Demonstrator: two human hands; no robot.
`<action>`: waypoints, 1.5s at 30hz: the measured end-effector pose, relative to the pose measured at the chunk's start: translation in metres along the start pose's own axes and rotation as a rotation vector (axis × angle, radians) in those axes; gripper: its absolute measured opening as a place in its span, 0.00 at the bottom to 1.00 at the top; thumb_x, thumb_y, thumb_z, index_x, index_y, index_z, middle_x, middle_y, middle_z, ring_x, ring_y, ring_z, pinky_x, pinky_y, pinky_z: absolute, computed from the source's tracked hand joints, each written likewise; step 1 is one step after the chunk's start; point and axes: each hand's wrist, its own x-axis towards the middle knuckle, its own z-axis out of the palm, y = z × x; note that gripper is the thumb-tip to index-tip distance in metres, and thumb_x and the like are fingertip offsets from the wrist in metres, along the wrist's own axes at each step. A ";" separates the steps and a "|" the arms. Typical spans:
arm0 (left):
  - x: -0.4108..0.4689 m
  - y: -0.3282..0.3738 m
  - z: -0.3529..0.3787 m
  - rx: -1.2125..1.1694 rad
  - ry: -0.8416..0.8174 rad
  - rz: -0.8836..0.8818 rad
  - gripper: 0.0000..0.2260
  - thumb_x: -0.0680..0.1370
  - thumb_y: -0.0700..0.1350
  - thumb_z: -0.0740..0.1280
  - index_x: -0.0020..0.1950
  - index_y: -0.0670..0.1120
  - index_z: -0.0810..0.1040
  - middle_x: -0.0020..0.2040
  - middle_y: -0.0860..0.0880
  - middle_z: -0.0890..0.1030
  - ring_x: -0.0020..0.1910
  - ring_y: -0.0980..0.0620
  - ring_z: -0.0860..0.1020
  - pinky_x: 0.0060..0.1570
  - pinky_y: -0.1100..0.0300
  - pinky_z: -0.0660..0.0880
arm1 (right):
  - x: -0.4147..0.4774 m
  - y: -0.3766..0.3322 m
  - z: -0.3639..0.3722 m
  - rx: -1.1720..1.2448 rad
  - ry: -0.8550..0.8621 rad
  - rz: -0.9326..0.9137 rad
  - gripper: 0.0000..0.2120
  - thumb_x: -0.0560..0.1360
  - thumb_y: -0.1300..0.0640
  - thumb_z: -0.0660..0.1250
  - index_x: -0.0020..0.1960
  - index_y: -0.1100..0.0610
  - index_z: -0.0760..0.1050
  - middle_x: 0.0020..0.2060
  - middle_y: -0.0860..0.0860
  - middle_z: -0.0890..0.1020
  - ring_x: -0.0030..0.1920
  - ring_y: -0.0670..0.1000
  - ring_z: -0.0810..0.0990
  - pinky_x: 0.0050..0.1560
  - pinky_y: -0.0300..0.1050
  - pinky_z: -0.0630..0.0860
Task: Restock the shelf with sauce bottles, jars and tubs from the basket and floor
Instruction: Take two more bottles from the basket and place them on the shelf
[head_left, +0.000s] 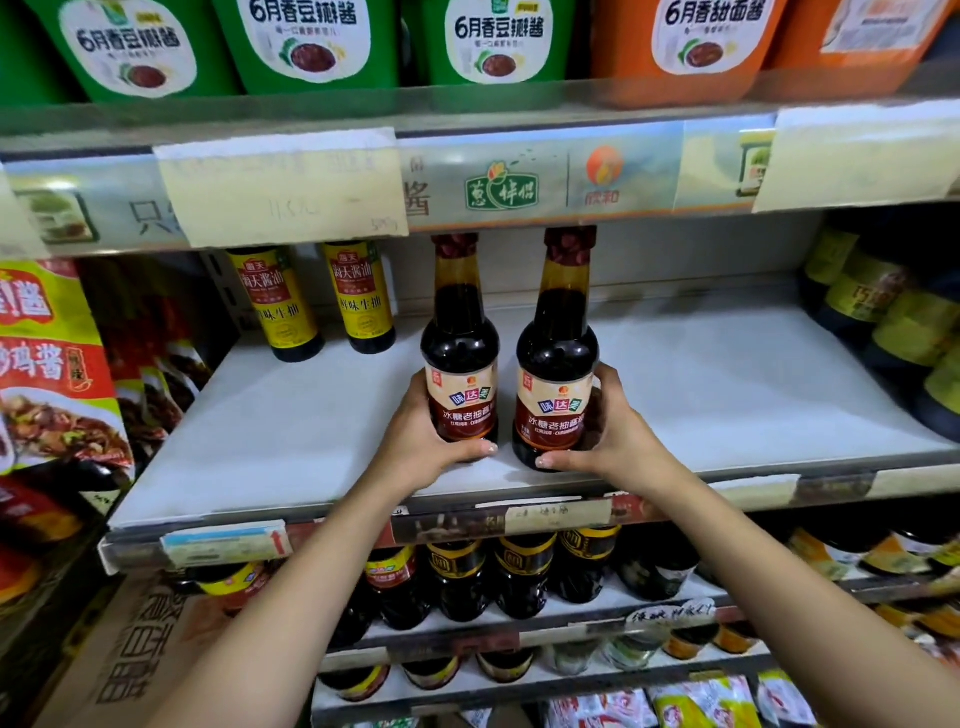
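A printed brand strip (519, 182) runs across the upper part of the view, with a green logo and an orange one beside it. A pale paper sheet (283, 187) covers its left part and a second paper sheet (857, 156) its right part; the writing on them is too faint to read. Lower, a price rail (831, 486) carries a small blue-white tag (223, 543) with a red arrow. At the far left are red and yellow-green sauce packets (52, 364). Below them stands a brown carton (140, 644) with large printed characters. Small sachets (701, 706) lie at the bottom right.

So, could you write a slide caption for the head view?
Left hand grips the left sauce bottle, right hand the right sauce bottle, both upright on the white shelf.
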 end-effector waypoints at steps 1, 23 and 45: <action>0.000 0.000 0.001 0.021 0.031 0.001 0.37 0.61 0.42 0.79 0.64 0.47 0.63 0.59 0.50 0.75 0.57 0.53 0.74 0.55 0.59 0.70 | 0.001 0.001 0.000 -0.013 -0.003 0.004 0.51 0.57 0.57 0.81 0.69 0.43 0.53 0.60 0.49 0.76 0.61 0.49 0.76 0.63 0.54 0.73; 0.011 -0.007 -0.012 -0.123 -0.089 -0.068 0.36 0.61 0.38 0.79 0.62 0.53 0.65 0.58 0.50 0.77 0.60 0.50 0.76 0.59 0.52 0.74 | 0.025 0.002 -0.004 -0.041 -0.035 0.020 0.47 0.63 0.60 0.78 0.70 0.52 0.50 0.56 0.49 0.75 0.57 0.49 0.75 0.59 0.45 0.72; 0.118 -0.023 -0.007 -0.187 0.033 -0.062 0.37 0.64 0.35 0.76 0.69 0.45 0.63 0.57 0.52 0.73 0.57 0.55 0.71 0.57 0.58 0.69 | 0.142 0.023 0.003 0.187 -0.053 -0.026 0.46 0.62 0.70 0.75 0.70 0.54 0.52 0.54 0.43 0.75 0.60 0.50 0.74 0.63 0.50 0.71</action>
